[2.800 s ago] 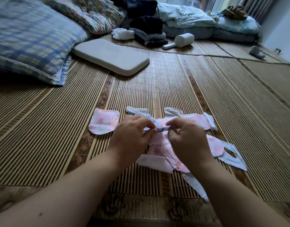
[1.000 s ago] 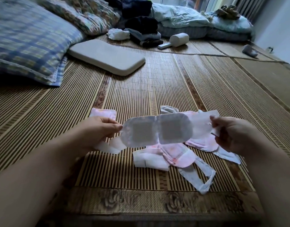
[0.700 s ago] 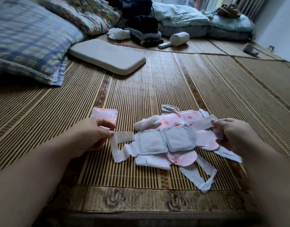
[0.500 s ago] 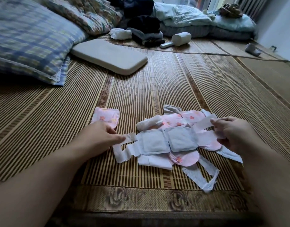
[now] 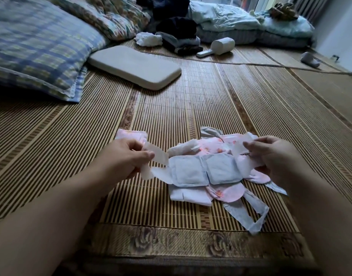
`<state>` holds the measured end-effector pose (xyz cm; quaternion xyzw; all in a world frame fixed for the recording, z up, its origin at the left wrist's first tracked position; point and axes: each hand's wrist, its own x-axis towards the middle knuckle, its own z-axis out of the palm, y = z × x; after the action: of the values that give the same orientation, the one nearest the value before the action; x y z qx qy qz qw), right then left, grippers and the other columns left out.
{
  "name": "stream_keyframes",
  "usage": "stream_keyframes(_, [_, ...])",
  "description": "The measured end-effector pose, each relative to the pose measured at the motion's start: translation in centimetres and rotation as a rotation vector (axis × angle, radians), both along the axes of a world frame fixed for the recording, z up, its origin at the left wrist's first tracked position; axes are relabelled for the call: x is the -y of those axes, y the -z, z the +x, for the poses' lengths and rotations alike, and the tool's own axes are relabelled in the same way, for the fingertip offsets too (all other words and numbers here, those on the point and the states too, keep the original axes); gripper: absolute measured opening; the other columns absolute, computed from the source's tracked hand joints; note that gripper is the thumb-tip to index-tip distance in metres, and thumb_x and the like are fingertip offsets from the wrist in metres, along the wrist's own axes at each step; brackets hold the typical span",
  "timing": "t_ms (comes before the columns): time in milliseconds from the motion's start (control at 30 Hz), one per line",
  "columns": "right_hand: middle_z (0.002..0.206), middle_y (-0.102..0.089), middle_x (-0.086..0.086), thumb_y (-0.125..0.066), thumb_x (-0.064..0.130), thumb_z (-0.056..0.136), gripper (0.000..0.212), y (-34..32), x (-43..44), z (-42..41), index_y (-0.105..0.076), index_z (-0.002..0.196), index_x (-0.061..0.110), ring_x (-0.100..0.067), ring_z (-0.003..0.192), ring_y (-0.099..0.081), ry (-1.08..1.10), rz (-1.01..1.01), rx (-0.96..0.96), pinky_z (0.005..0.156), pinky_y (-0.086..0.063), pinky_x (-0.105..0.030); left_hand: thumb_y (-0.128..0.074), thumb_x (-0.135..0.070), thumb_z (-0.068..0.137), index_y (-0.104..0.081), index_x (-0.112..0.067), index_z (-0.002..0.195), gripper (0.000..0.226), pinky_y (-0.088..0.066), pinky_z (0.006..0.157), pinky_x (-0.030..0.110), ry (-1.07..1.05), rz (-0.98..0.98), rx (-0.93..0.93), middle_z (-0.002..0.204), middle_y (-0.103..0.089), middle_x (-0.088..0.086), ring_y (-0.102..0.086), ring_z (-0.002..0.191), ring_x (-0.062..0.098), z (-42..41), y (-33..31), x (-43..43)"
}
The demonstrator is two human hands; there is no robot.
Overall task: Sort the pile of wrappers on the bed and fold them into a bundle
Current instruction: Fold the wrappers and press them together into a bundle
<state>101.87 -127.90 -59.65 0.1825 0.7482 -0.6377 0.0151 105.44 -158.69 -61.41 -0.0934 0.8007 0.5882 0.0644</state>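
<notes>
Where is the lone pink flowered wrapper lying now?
Head view: the lone pink flowered wrapper lies on the striped bamboo mat, left of the wrapper pile, partly behind the left hand.

place: home bedroom | cues: pillow (image 5: pixel 37 46), bamboo mat (image 5: pixel 211 108), folded bedding (image 5: pixel 226 18)

Thin, matt, papery wrappers (image 5: pixel 203 172) lie on a ribbed woven bamboo mat (image 5: pixel 191 108); the checked pillow (image 5: pixel 37 46) is soft cloth.

No legible writing in view.
The pink wrappers (image 5: pixel 212 149) near the middle carry only a flower print, the white wrapper (image 5: pixel 191 172) over them is plain, and the mat border (image 5: pixel 171 244) along the near edge shows woven roses, no letters.
</notes>
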Motion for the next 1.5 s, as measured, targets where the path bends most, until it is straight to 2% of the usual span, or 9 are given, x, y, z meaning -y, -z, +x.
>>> stream_keyframes(267, [0.076,-0.065,-0.009,-0.061,0.037,0.086,0.032,0.6,5.6,0.9,-0.069,0.087,0.006,-0.021,0.067,-0.060,-0.366,0.299,0.131,0.058,-0.045,-0.029,-0.067,-0.019,0.083,-0.065,-0.010,0.079,0.009,-0.042,0.041,0.019,0.057,0.220,0.124,0.047,-0.055,-0.005,-0.048,0.041,0.006,-0.5,0.2,-1.4])
stream_keyframes(400, [0.077,-0.066,-0.013,-0.047,0.005,0.090,0.022,0.6,5.7,0.7,-0.069,0.089,0.003,-0.019,0.062,-0.057,-0.352,0.260,0.187,0.049,-0.043,-0.021,-0.067,-0.017,0.083,-0.064,-0.008,0.083,0.009,-0.042,0.039,0.019,0.063,0.266,0.117,0.046,-0.056,-0.006,-0.049,0.040,0.006,-0.9,0.5,-3.1])
stream_keyframes(567, [0.085,-0.071,-0.014,-0.035,-0.009,0.084,0.037,0.7,5.4,0.5,-0.068,0.090,0.007,-0.021,0.071,-0.063,-0.376,0.297,0.221,0.062,-0.052,-0.028,-0.067,-0.020,0.084,-0.066,-0.010,0.086,0.010,-0.046,0.048,0.022,0.115,0.339,0.152,0.072,-0.068,0.003,-0.062,0.055,0.011,-1.4,0.8,-6.3])
stream_keyframes(667, [0.086,-0.071,-0.012,-0.037,-0.009,0.085,0.035,0.9,5.2,0.4,-0.067,0.090,0.009,-0.021,0.073,-0.063,-0.390,0.281,0.231,0.064,-0.052,-0.030,-0.065,-0.031,0.084,-0.070,-0.017,0.093,0.017,-0.047,0.053,0.024,0.187,0.122,0.107,0.089,-0.072,0.002,-0.071,0.066,0.012,-1.7,1.0,-7.2])
stream_keyframes(800, [0.086,-0.072,-0.010,-0.054,-0.002,0.085,0.020,0.8,4.3,0.4,-0.067,0.088,0.014,-0.020,0.076,-0.066,-0.374,0.224,0.222,0.066,-0.053,-0.033,-0.062,-0.038,0.084,-0.072,-0.019,0.098,0.026,-0.047,0.061,0.025,0.111,-0.361,-0.087,0.076,-0.068,-0.009,-0.064,0.070,0.011,-2.5,1.1,-5.4])
stream_keyframes(933, [0.080,-0.070,-0.010,-0.070,0.009,0.077,0.006,0.2,1.8,0.1,-0.068,0.079,0.015,-0.020,0.070,-0.066,-0.180,0.334,0.101,0.058,-0.051,-0.033,-0.064,-0.046,0.076,-0.070,-0.023,0.092,0.029,-0.054,0.075,0.034,0.068,-0.708,-0.063,0.088,-0.072,-0.002,-0.065,0.082,0.018,-2.3,1.7,-3.9])
stream_keyframes(1133, [0.073,-0.071,-0.009,-0.078,0.034,0.064,0.027,1.7,0.9,0.4,-0.071,0.075,0.010,-0.023,0.070,-0.067,-0.296,0.910,0.212,0.067,-0.055,-0.039,-0.062,-0.045,0.076,-0.068,-0.022,0.088,0.027,-0.054,0.071,0.037,0.163,-0.863,-0.020,0.085,-0.069,0.001,-0.064,0.078,0.022,-1.9,2.3,-5.4])
stream_keyframes(1267, [0.064,-0.069,-0.002,-0.077,0.037,0.067,0.026,2.2,1.0,0.3,-0.072,0.066,0.012,-0.013,0.060,-0.061,-0.285,0.958,0.204,0.052,-0.044,-0.025,-0.059,-0.042,0.082,-0.070,-0.023,0.089,0.023,-0.053,0.074,0.036,0.214,-0.897,-0.021,0.089,-0.070,0.001,-0.064,0.084,0.023,-1.7,2.2,-5.8])
stream_keyframes(1500, [0.067,-0.067,-0.002,-0.071,0.031,0.075,0.018,2.3,1.1,0.5,-0.069,0.067,0.015,-0.014,0.062,-0.060,-0.296,0.940,0.181,0.048,-0.040,-0.025,-0.052,-0.035,0.089,-0.062,-0.017,0.091,0.020,-0.048,0.068,0.035,0.208,-0.795,-0.119,0.087,-0.065,0.003,-0.060,0.080,0.024,-1.6,2.0,-6.1])
